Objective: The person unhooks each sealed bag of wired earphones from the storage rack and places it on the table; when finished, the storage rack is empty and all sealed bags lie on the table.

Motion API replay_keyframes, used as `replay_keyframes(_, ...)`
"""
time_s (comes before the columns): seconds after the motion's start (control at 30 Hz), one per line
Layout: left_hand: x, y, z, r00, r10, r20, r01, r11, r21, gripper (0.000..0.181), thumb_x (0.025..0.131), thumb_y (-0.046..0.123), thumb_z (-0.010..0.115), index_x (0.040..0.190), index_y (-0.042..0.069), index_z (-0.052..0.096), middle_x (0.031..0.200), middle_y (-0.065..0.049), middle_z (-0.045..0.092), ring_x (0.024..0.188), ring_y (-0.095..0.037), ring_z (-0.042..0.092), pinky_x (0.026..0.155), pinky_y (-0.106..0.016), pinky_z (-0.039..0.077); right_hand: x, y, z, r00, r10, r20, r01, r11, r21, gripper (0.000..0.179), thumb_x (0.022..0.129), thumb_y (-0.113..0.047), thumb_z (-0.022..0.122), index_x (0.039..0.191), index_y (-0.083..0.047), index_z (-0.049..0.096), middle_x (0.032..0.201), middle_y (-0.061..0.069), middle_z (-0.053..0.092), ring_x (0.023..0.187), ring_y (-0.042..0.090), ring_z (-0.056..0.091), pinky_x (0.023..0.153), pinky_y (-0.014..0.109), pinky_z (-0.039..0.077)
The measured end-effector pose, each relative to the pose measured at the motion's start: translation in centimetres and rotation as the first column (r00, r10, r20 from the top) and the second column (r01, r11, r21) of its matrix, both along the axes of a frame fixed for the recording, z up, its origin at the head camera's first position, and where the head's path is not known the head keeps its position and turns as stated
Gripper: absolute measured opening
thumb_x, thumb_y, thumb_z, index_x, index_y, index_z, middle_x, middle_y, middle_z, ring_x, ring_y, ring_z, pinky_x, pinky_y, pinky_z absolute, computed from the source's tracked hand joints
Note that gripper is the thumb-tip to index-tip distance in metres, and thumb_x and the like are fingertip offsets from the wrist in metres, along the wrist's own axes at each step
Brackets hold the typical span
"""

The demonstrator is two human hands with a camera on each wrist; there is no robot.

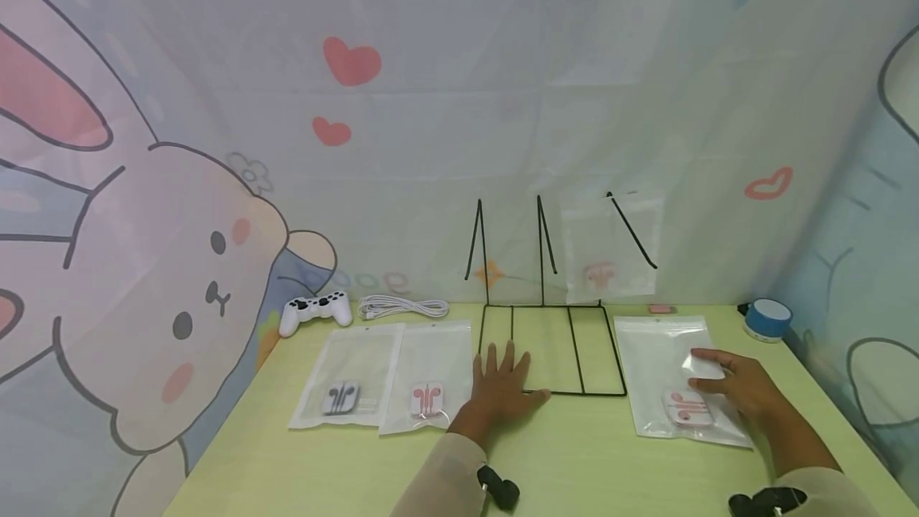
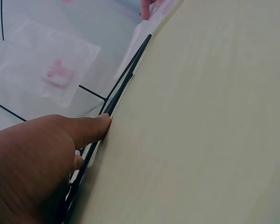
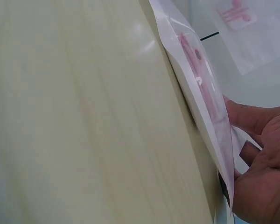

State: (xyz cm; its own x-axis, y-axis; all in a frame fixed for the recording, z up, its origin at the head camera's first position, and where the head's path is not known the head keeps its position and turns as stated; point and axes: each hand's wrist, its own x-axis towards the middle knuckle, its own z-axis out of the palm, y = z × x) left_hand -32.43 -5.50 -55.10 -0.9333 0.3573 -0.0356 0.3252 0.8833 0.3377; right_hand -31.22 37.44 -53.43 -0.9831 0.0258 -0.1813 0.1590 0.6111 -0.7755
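My left hand (image 1: 500, 389) lies spread, palm down, on the front left part of a black wire display rack's base (image 1: 581, 365). In the left wrist view, the thumb (image 2: 91, 128) touches the base wire. On the right lies a clear zip bag (image 1: 649, 405) with pink earphones (image 1: 688, 409) in a small case. My right hand (image 1: 747, 389) rests over that bag's right side, index finger and thumb touching its top; its other fingers are mostly hidden. Another clear bag (image 1: 574, 238) with pink earphones hangs at the rack's right prong (image 1: 632, 230).
Left of the rack lie two more bags, one with dark earphones (image 1: 340, 397), one with pink earphones (image 1: 427, 400). Behind them are a white game controller (image 1: 316, 311) and a coiled white cable (image 1: 404, 307). A blue-and-white jar (image 1: 768, 320) and a small pink item (image 1: 662, 309) are back right.
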Motion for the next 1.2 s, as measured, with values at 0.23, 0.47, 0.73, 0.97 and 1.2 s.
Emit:
replay_keyframes(0.23, -0.4, 0.1, -0.7, 1.000, 0.010, 0.010, -0.010, 1.000, 0.014, 0.087, 0.104, 0.071, 0.049, 0.174, 0.021, 0.033, 0.185, -0.013, 0.016, 0.172, -0.046, 0.006, 0.136, -0.069, 0.003, 0.2, 0.0, -0.4, 0.998, -0.004, -0.066, 0.006, 1.000, 0.018, 0.090, 0.094, -0.035, 0.085, 0.163, 0.004, 0.041, 0.176, 0.035, 0.006, 0.162, 0.064, -0.001, 0.125, 0.084, 0.008)
replay_keyframes(0.47, -0.6, 0.1, -0.9, 1.000, 0.017, -0.001, -0.017, 1.000, 0.010, 0.087, 0.104, 0.072, 0.050, 0.173, 0.021, 0.034, 0.185, -0.012, 0.016, 0.172, -0.046, 0.006, 0.135, -0.070, 0.003, 0.4, -0.1, -0.5, 0.996, -0.008, -0.088, 0.008, 1.000, 0.000, 0.085, 0.099, -0.033, 0.080, 0.165, 0.003, 0.039, 0.177, 0.032, 0.005, 0.163, 0.063, -0.003, 0.124, 0.085, 0.007)
replay_keyframes(0.73, -0.5, 0.1, -0.6, 1.000, 0.018, -0.015, -0.019, 1.000, -0.020, 0.088, 0.104, 0.075, 0.047, 0.173, 0.023, 0.034, 0.185, -0.011, 0.019, 0.172, -0.045, 0.010, 0.136, -0.069, 0.008, 0.5, 0.1, 0.1, 0.997, -0.029, -0.073, 0.024, 0.998, -0.059, 0.087, 0.100, -0.033, 0.079, 0.167, 0.003, 0.035, 0.179, 0.027, 0.006, 0.164, 0.061, 0.000, 0.125, 0.084, 0.009)
replay_keyframes(0.97, -0.2, 0.2, -0.2, 1.000, 0.013, -0.007, -0.013, 1.000, 0.000, 0.086, 0.104, 0.071, 0.050, 0.173, 0.021, 0.035, 0.185, -0.012, 0.019, 0.172, -0.046, 0.009, 0.136, -0.069, 0.007, -0.4, 0.4, 1.3, 0.997, 0.001, -0.081, -0.001, 1.000, -0.004, 0.084, 0.103, -0.035, 0.076, 0.166, 0.004, 0.037, 0.177, 0.034, 0.013, 0.160, 0.067, 0.013, 0.120, 0.085, 0.023)
replay_keyframes(1.2, 0.0, 0.1, -0.1, 1.000, 0.001, -0.019, -0.001, 1.000, 0.003, 0.086, 0.105, 0.070, 0.050, 0.172, 0.019, 0.036, 0.184, -0.015, 0.021, 0.171, -0.048, 0.011, 0.135, -0.070, 0.008, -1.2, 0.3, 3.7, 0.984, 0.043, -0.175, -0.032, 0.997, 0.068, 0.083, 0.101, -0.035, 0.079, 0.163, 0.006, 0.041, 0.175, 0.038, 0.021, 0.156, 0.069, 0.019, 0.116, 0.086, 0.029)
